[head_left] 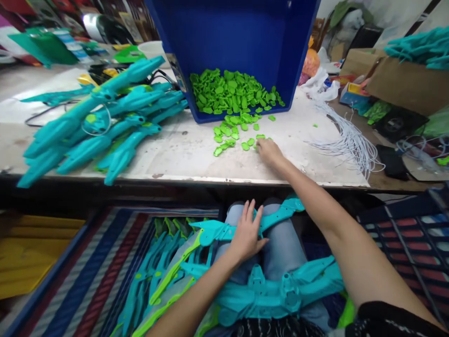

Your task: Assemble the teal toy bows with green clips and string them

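My left hand [246,231] lies with fingers stretched and spread over a long teal plastic part [278,216], which rests across the lap. My right hand [270,153] reaches onto the table, its fingers bent together at a small green plastic piece [260,136]; the fingertips partly hide what is between them. Several loose green pieces [224,133] lie just left of it. Behind them, a blue bin [238,32] tipped on its side holds a heap of the same green pieces [231,91]. Nearer my body, another teal frame [266,297] lies across the lap.
Teal parts [91,117] are piled on the table's left. White cords or ties [351,140] lie at the right, by a cardboard box [403,84]. Below the table stand a striped surface [87,271] with teal and green parts and a dark crate [410,248].
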The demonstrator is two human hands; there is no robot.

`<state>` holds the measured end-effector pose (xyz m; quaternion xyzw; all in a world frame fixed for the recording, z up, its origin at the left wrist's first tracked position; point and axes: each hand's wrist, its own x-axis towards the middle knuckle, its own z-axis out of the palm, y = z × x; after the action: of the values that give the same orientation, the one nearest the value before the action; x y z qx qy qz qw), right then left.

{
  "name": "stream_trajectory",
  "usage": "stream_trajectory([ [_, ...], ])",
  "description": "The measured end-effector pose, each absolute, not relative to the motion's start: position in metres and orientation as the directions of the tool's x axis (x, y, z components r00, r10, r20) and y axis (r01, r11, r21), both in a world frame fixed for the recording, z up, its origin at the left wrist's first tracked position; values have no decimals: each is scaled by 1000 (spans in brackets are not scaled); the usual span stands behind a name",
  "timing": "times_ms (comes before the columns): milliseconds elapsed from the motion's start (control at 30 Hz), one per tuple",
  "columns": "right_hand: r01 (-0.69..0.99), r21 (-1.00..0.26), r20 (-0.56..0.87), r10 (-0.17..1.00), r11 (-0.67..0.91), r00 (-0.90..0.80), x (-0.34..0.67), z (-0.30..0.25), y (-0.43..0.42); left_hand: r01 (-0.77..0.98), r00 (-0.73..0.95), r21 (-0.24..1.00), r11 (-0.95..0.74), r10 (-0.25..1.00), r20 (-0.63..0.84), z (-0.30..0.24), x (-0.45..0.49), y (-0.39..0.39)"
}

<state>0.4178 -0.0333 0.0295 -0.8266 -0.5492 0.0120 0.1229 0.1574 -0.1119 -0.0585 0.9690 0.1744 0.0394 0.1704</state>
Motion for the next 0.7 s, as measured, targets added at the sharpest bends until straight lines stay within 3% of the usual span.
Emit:
stream_trajectory([
  [167, 932, -270, -115, 969, -244, 220, 456, 43, -87, 407, 911, 343, -846, 403, -87, -54, 161, -104],
  [233, 932, -282, -127, 972, -226, 197, 462, 41, -102, 385, 920, 348, -855, 384, -75, -53, 171, -107],
  [400, 891, -335, 161, 913, -306, 374, 456, 24, -128, 317, 947, 293, -902, 316, -50, -47, 183, -108],
  [533, 915, -362, 226, 936, -177, 271, 452, 15, -145, 256, 966, 281, -925, 232, -117, -47, 175, -100],
  [700, 924, -378, 386, 896, -61, 218, 412, 6, -171, 293, 956, 333, -896, 269, -116, -50, 172, -94],
])
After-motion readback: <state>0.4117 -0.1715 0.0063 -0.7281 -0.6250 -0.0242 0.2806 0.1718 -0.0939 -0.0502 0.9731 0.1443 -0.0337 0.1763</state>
